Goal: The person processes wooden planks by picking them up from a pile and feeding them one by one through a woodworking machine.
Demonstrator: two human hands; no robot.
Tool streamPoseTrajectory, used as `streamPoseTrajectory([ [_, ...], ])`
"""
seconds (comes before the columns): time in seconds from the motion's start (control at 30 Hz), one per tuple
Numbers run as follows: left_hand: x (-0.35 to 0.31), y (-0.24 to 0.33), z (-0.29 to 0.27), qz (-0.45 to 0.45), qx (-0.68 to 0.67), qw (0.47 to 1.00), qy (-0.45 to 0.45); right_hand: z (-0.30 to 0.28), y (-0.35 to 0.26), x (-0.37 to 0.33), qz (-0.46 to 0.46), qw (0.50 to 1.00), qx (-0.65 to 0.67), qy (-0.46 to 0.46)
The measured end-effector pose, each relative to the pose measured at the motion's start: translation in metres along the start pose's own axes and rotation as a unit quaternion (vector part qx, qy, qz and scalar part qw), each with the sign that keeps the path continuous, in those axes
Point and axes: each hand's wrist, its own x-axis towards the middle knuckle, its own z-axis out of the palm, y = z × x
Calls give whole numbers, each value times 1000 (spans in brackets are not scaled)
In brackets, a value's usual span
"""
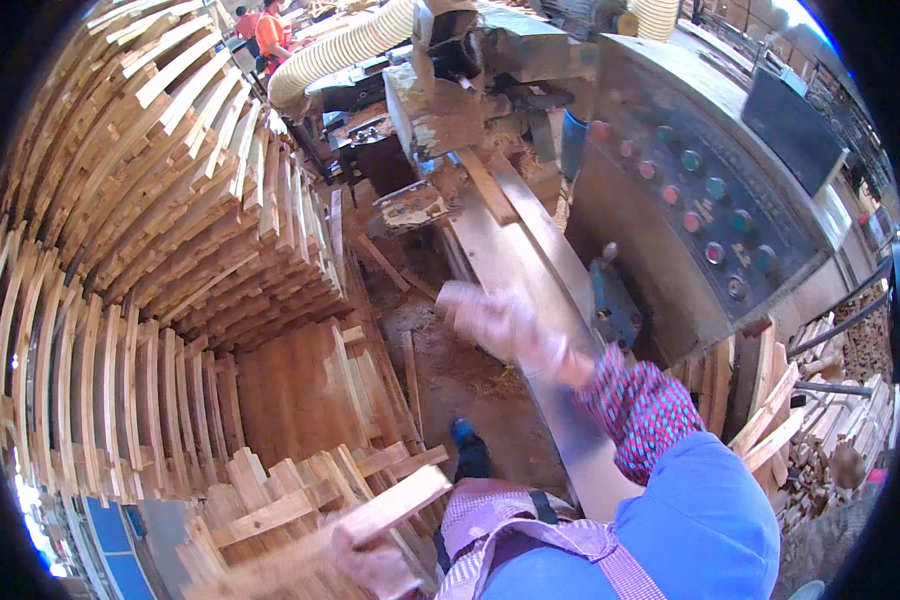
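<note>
My left hand (375, 565), in a pale glove, is closed round a light wooden strip (395, 500) at the lower left. The strip is held at a slant over a pile of short wooden pieces (260, 490). My right hand (500, 325), also gloved, hangs over the left edge of a long metal machine bed (595, 465). Motion smears its fingers, so their closure cannot be made out. Farther along the bed, a brown wooden strip (487, 187) lies pointing into the machine head (435, 110).
Tall stacks of wooden strips (140, 190) rise on the left. A control panel (690, 190) with coloured buttons stands right of the bed. A ribbed hose (345, 50) runs to the machine. More strips (770, 420) lean at the right. A person in orange (270, 35) is far off.
</note>
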Motion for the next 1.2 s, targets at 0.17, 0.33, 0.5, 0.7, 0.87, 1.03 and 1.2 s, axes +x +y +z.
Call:
streamPoseTrajectory([
  [0.17, 0, -37, 90, -103, -94, 976, -167, 72, -93, -142, -57, 891, -348, -285],
  [0.33, 13, -124, 93, -145, 118, 970, -157, 71, -60, -236, 34, 941, -337, -3],
  [0.5, 16, -139, 121, -272, 93, 928, -236, 49, -15, -304, 132, 758, -600, 218],
  [0.7, 23, -132, 109, -326, 111, 916, -204, -50, 70, -104, 78, 571, -802, 158],
  [0.87, 42, -114, 93, -290, 119, 929, -197, -109, 86, 70, 126, 626, -747, 184],
  [1.03, 44, -98, 84, -273, 76, 943, -172, -143, 93, 104, -57, 597, -750, 277],
  [1.2, 36, -73, 69, -173, 25, 980, -97, 14, 28, -20, -68, 961, -251, -90],
])
